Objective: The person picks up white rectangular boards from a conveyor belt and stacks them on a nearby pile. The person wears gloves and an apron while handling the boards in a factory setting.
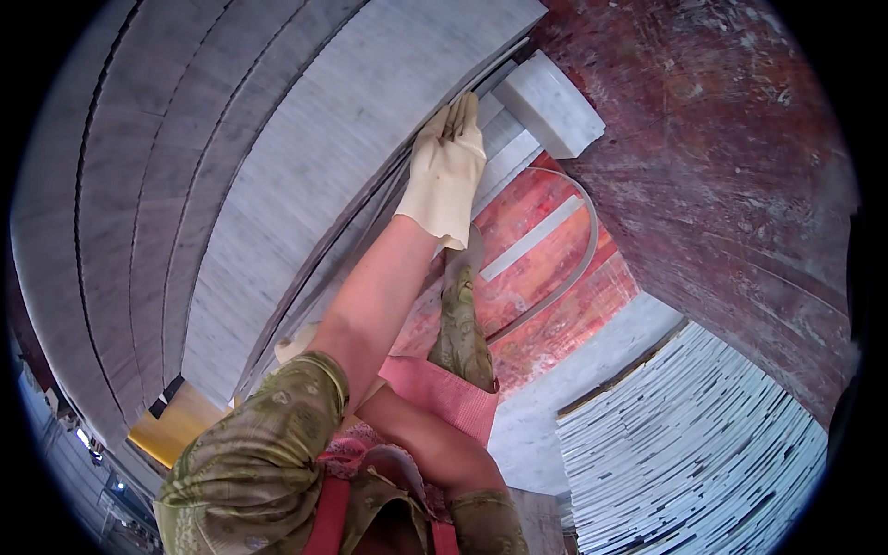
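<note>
My left hand (449, 166), in a cream rubber glove with dark smudges on the fingers, reaches up along the edge of a pale grey marble slab (305, 148). Its fingers are stretched out, lying against the narrow dark edges there; no separate piece shows inside them. Beneath that arm my right forearm crosses to the left. Only a bit of cream glove shows of my right hand (291, 344), next to the lower part of the same edge. Its fingers are hidden. A pale marble block (555, 106) sits just right of my left fingertips.
More wide grey slabs (102, 213) lie side by side on the left. A worn dark red panel (721, 157) rises on the right. A light strip (532, 239) and a curved thin band (592, 231) lie on a red surface. Stacked thin pale strips (694, 444) stand lower right.
</note>
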A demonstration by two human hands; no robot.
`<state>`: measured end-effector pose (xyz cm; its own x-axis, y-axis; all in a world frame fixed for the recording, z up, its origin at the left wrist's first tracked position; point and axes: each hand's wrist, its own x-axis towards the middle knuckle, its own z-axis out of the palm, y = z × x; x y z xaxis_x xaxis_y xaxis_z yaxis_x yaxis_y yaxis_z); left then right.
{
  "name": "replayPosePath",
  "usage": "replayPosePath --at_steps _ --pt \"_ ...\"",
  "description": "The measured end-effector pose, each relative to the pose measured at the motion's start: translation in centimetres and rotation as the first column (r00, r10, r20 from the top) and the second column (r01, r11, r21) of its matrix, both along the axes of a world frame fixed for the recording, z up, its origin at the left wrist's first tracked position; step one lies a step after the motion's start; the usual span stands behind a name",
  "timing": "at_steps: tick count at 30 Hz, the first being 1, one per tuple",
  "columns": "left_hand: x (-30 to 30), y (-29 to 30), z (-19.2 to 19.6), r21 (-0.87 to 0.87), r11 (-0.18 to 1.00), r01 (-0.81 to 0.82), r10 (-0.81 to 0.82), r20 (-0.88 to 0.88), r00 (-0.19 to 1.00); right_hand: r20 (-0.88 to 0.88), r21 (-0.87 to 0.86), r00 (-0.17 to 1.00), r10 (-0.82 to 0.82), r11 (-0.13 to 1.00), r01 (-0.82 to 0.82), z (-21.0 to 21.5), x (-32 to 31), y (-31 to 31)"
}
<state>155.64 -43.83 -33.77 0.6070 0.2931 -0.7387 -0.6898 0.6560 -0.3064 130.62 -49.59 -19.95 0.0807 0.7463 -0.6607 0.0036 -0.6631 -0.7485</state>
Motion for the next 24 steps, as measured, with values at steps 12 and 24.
replayPosePath --at_steps 12,24 --pt "1.7 -0.3 0.7 -0.028 1.0 0.001 -0.007 -0.226 0.974 0.156 0.469 0.885 -0.439 0.821 0.325 4.1 0.7 -4.1" --pt "0.4 -1.4 1.6 0.159 0.986 0.051 -0.015 -0.218 0.976 -0.104 0.138 -0.073 -0.992 -0.087 0.987 -6.7 30.8 -13.6"
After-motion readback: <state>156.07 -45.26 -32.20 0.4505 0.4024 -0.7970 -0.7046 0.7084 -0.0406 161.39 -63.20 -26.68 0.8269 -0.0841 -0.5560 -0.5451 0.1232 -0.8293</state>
